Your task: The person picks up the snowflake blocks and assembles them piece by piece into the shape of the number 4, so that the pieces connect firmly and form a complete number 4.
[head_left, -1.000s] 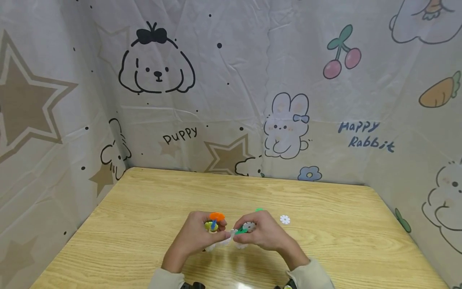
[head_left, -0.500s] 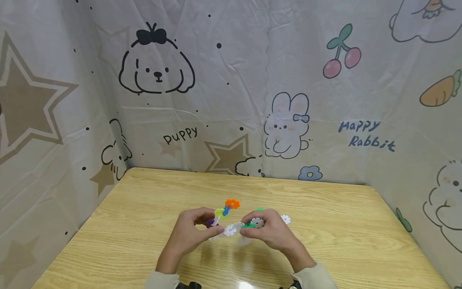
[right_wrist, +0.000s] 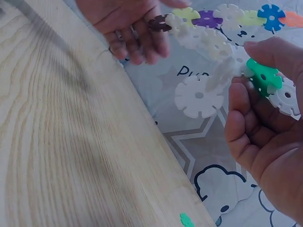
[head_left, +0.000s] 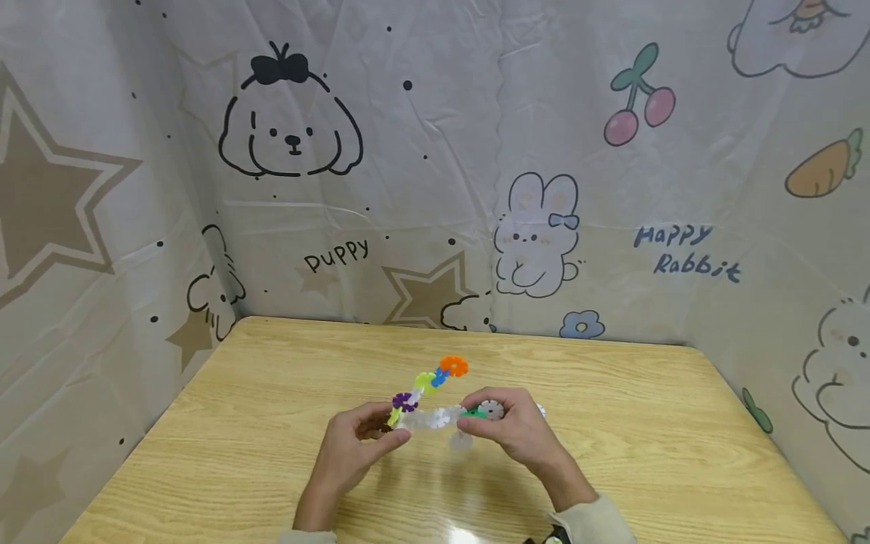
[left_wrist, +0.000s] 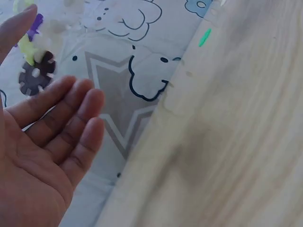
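Note:
A chain of notched plastic snowflake discs is held up over the table. My right hand (head_left: 513, 427) pinches it at a green disc (right_wrist: 264, 76) between thumb and fingers, beside a white disc (right_wrist: 285, 101). From there a run of white discs (head_left: 440, 418) leads left. It turns at a brown disc (left_wrist: 37, 73) and a purple disc (head_left: 405, 402), then rises through yellow and blue to an orange disc (head_left: 454, 366). Another white disc (right_wrist: 199, 96) hangs below. My left hand (head_left: 353, 446) is by the brown end, its fingers loose, with nothing gripped in the left wrist view.
On the wooden table (head_left: 272, 378) a loose white disc (head_left: 541, 409) lies partly behind the right hand. A loose green disc (right_wrist: 186, 219) lies near the table's far edge. A patterned cloth (head_left: 408, 151) hangs behind and at both sides.
My left hand has drawn left and loosened from the chain. The orange end has swung up and rightward, uncovering the coloured discs. My right hand keeps its pinch, shifted slightly right.

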Demonstrator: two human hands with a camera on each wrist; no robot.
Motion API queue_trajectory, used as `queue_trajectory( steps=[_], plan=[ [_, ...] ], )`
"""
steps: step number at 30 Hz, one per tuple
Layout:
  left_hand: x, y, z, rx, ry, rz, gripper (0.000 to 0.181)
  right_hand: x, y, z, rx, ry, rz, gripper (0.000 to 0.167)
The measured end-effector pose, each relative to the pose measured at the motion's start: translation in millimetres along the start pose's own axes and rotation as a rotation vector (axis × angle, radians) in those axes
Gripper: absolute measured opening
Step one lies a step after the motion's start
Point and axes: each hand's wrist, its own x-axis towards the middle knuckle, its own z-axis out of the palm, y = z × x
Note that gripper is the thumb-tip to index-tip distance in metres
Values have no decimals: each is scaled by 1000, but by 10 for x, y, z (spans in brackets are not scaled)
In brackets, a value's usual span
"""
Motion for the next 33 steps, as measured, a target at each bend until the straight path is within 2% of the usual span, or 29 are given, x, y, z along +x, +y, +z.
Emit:
queue_trajectory(
  steps=[7, 14, 17, 24, 33],
  plan=[
    [-43, -91, 85, -33, -22, -14, 24, 11, -14, 26, 6, 45, -8, 18],
    [-34, -112, 229, -91, -25, 33, 21, 10, 16, 86, 81, 47, -33, 17],
    [-29, -121, 302, -133, -6, 64, 19, 11, 17, 104, 100, 45, -36, 17],
    [-16, -105, 459, -280, 30, 97, 19, 12, 16, 135, 130, 44, -42, 18],
    [1, -100, 603, -363, 110, 188, 16, 14, 54, 201, 179, 37, -80, 18]
  ],
)
